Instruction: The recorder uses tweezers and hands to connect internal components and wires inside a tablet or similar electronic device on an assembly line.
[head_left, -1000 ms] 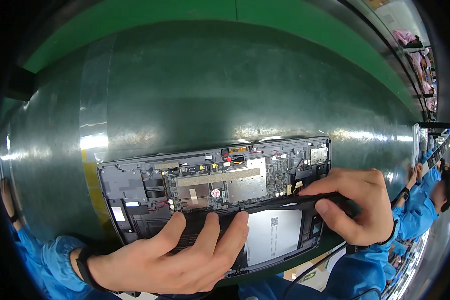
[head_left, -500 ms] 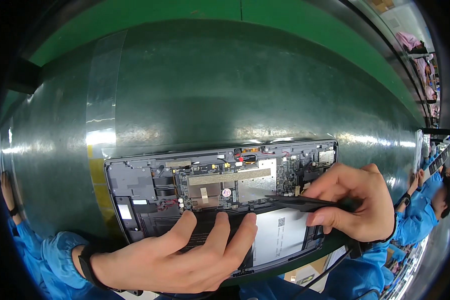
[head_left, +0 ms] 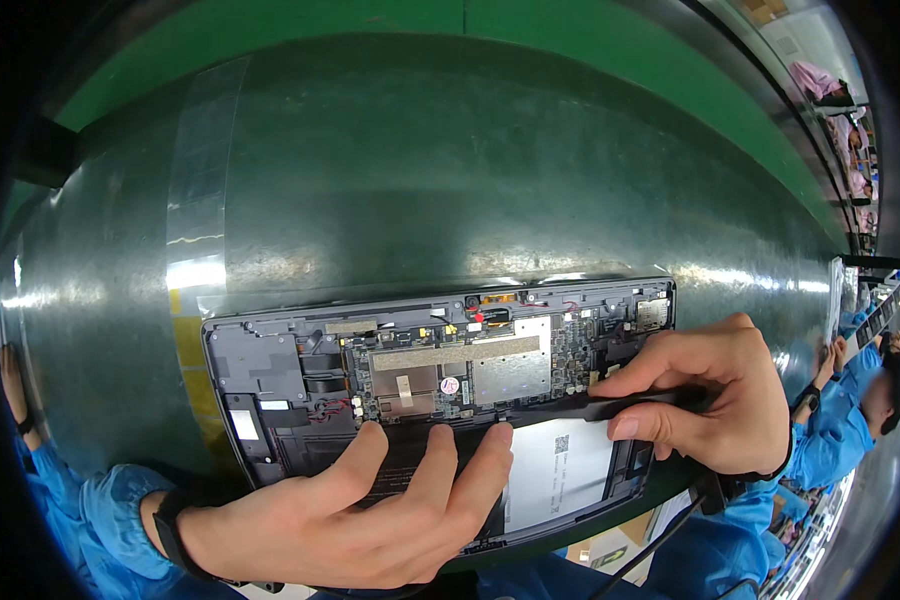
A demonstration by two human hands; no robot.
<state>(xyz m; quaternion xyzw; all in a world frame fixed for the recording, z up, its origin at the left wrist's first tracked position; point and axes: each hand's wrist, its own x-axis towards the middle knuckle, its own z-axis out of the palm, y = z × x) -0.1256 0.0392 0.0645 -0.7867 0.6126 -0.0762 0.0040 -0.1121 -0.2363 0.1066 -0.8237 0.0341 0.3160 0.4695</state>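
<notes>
An opened tablet-like device (head_left: 255,362) lies on the green bench, its inside facing up. Across its middle runs a circuit board (head_left: 570,365) with a silver metal shield (head_left: 510,380). Below the board is a flat battery with a white face (head_left: 550,485) and a black part mostly covered by my left hand (head_left: 370,520). That hand is spread, three fingertips pressing along the battery's upper edge. My right hand (head_left: 715,395) pinches black tweezers (head_left: 595,406), held nearly level along the seam between board and battery. Their tip is too dark to make out.
Clear tape (head_left: 198,190) and yellow tape (head_left: 192,370) run along the bench at left. A black cable (head_left: 650,550) and papers (head_left: 610,548) are below the device. A co-worker in blue (head_left: 840,410) is at right; another person's hand (head_left: 15,385) shows at far left.
The tweezers have come down from the shield's lower edge to the seam above the battery, now lying flatter. My left hand stays in place; the device has shifted very slightly left.
</notes>
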